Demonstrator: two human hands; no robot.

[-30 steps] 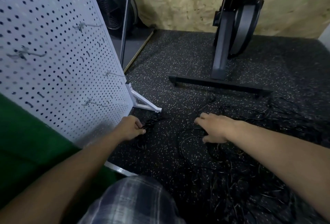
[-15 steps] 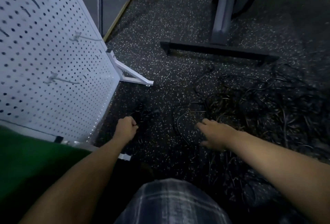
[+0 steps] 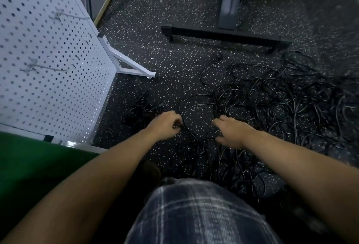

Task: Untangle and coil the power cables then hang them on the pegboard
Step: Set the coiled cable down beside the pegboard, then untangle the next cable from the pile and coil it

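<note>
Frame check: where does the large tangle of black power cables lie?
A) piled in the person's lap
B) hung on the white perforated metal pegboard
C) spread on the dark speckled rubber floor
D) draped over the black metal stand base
C: the tangle of black power cables sprawls on the dark speckled rubber floor, and the white perforated metal pegboard has bare hooks.

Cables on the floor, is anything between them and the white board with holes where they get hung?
Nothing tall. Only speckled floor lies between the tangled power cables and the pegboard, plus a small separate cable bundle and the board's white foot sticking out. Its visible hooks look bare.
</note>
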